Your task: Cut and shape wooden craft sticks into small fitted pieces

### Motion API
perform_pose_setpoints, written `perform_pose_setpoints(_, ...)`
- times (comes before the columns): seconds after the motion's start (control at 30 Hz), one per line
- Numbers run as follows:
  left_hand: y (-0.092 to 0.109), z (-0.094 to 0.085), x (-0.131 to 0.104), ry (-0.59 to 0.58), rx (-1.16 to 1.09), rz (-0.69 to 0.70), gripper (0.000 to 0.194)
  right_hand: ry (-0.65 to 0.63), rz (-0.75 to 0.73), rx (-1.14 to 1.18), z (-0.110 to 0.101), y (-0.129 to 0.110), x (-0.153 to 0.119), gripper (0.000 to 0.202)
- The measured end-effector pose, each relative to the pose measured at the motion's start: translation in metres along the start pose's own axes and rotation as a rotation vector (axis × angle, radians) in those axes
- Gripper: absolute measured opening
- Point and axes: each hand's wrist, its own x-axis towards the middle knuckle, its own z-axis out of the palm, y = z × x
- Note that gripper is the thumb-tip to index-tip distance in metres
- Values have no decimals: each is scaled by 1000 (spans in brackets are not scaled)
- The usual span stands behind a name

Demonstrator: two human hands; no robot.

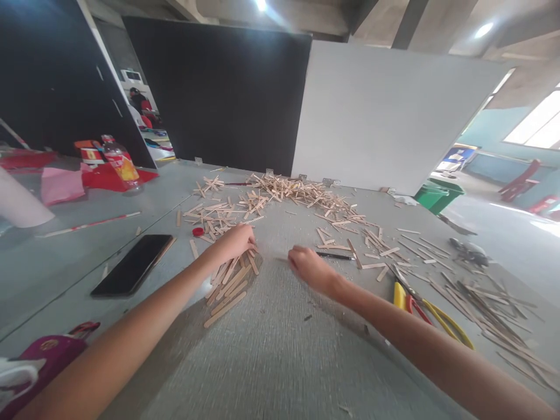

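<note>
My left hand (238, 240) reaches down with bent fingers at the upper end of a row of flat wooden craft sticks (227, 306). Its fingertips appear closed on one of the sticks, though the contact is partly hidden. To the right, my right hand (308, 267) is held closed just above the grey tabletop (280, 361). A faint, blurred sliver shows beside its fingers, too unclear to name. Just beyond that hand lies a black pen (336, 255). A small red bottle cap (198, 231) sits among loose sticks behind my left hand.
A big heap of sticks (297, 189) lies against the upright panels. Pliers (411, 297) and yellow-handled scissors (448, 324) lie right, near thin strips (494, 309). A phone (133, 264), a drink bottle (120, 163) and a purple case (50, 359) are left.
</note>
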Motion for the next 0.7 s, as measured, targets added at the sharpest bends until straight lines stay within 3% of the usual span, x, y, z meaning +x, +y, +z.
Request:
perform_pose_setpoints(0.17,5,-10,-11,-60,52,-48,34,-15,225,-21,-13,55,35,23)
perform_pose_setpoints(0.27,9,-18,-21,-59,85,-82,33,-12,282,-30,-18,66,41,27)
perform_pose_setpoints(0.37,15,-29,-34,4,132,-108,32,2,245,-9,-19,52,41,27)
perform_pose_setpoints(0.5,29,-35,-54,123,189,-120,33,5,37,83,-9,5,44,21)
perform_pose_setpoints(0.6,39,-25,-73,162,190,-124,31,7,-53,122,-4,-20,56,21)
perform_pose_setpoints(0.7,41,-9,-96,191,150,-119,27,26,-27,117,-8,-19,79,24)
